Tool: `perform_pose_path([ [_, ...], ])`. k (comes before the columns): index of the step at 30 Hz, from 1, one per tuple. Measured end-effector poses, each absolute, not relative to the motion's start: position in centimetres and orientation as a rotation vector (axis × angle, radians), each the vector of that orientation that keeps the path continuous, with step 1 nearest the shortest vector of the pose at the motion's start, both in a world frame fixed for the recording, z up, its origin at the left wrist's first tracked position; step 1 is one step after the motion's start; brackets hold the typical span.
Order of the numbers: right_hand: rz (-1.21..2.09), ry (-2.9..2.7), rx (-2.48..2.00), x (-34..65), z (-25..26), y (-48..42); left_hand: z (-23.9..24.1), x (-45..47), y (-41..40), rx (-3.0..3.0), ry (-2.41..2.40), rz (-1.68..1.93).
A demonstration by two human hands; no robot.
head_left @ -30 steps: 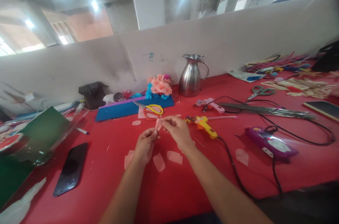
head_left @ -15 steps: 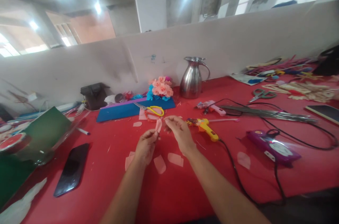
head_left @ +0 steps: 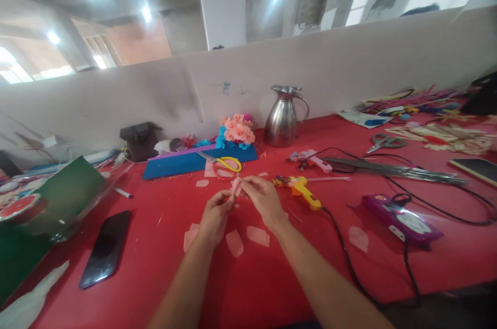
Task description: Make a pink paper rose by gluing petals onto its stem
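Note:
Between my two hands is a small pink paper petal (head_left: 235,186), curled and held above the red table (head_left: 155,261). My left hand (head_left: 218,211) pinches its lower part. From the other side, the fingertips of my right hand (head_left: 262,197) are closed on its edge. Several cut petals lie flat near my wrists, among them one pink petal (head_left: 234,243) and another petal (head_left: 258,236). Just beyond my fingers rest scissors (head_left: 227,164) with yellow and orange handles, on pink paper. A yellow glue gun (head_left: 301,190) lies to the right of my right hand.
A metal jug (head_left: 282,117) and a bunch of pink paper flowers (head_left: 237,131) stand by the wall. Rightward are a pink glue gun (head_left: 312,159), wires (head_left: 392,169), a purple power strip (head_left: 402,219) and loose cords. A phone (head_left: 105,248) lies left, near a green sheet (head_left: 73,194).
My right hand has moved slightly left and down, from beside the petal to gripping its edge. My left hand has stayed nearly in place, still pinching the petal.

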State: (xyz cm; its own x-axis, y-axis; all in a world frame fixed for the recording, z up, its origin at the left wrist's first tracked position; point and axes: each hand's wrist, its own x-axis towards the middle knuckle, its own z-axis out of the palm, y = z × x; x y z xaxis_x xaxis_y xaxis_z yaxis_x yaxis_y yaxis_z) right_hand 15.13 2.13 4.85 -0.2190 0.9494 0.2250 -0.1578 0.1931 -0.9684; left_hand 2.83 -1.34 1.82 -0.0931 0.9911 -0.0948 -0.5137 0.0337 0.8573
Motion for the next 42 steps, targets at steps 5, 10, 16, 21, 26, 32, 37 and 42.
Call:
perform_pose_path([
  [5,1.27,-1.354,-0.834,15.1,4.8,2.1,1.7,2.7,-1.3,0.702,0.893,1.448],
  [10,1.298,-1.319,-0.842,15.1,5.2,2.0,1.6,2.6,-1.2,0.686,0.881,1.441],
  [16,1.39,-1.289,-0.914,15.1,5.1,2.1,1.4,2.3,-1.1,0.614,0.824,1.443],
  [21,1.466,-1.377,-0.925,14.9,5.3,1.9,1.2,2.1,-1.1,0.6,0.779,1.418],
  [26,1.497,-1.389,-0.906,15.0,5.5,1.8,1.2,2.0,-1.1,0.605,0.79,1.4],
  [32,1.512,-1.404,-0.881,15.1,5.5,1.8,1.7,2.1,-1.3,0.609,0.803,1.383],
  [37,1.542,-1.404,-0.871,15.1,5.3,2.0,1.9,2.2,-1.4,0.599,0.793,1.367],
  [42,1.592,-1.386,-0.858,15.2,5.1,2.2,2.2,2.2,-1.5,0.598,0.813,1.357],
])
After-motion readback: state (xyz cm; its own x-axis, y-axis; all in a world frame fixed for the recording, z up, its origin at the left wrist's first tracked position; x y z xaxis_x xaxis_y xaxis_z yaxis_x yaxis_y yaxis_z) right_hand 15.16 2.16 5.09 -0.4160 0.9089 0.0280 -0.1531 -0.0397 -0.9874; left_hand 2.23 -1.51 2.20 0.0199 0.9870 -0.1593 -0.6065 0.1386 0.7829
